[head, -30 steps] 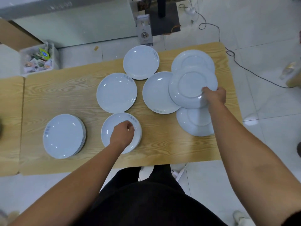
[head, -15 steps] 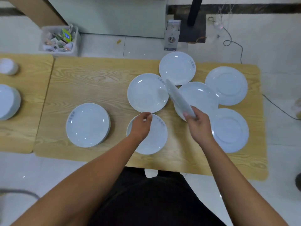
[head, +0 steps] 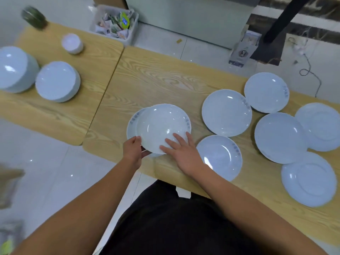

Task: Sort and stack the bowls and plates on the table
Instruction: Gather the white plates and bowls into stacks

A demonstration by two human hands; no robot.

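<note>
- Head camera has me at the near edge of the table point(head: 156, 80). The top plate point(head: 161, 124) sits off-centre on the lower plate point(head: 131, 126), shifted a little right so the lower one's left rim shows.
- My left hand point(head: 133, 150) is curled round the top plate's near-left rim, thumb underneath as far as I can tell.
- My right hand point(head: 182, 151) lies flat on its near inner face, fingers straight and spread, gripping nothing.
- To finish well, I reckon the flat palm should nudge the plate leftward while the left hand guides the rim, until both rims line up.
- Glazed plates probably slide and chip easily, so I'd lower it gently.
- I'd slip the left fingers out before the weight settles, so nothing pinches.
- A loose plate point(head: 219, 157) just beside my right wrist looks like the next one.
</note>
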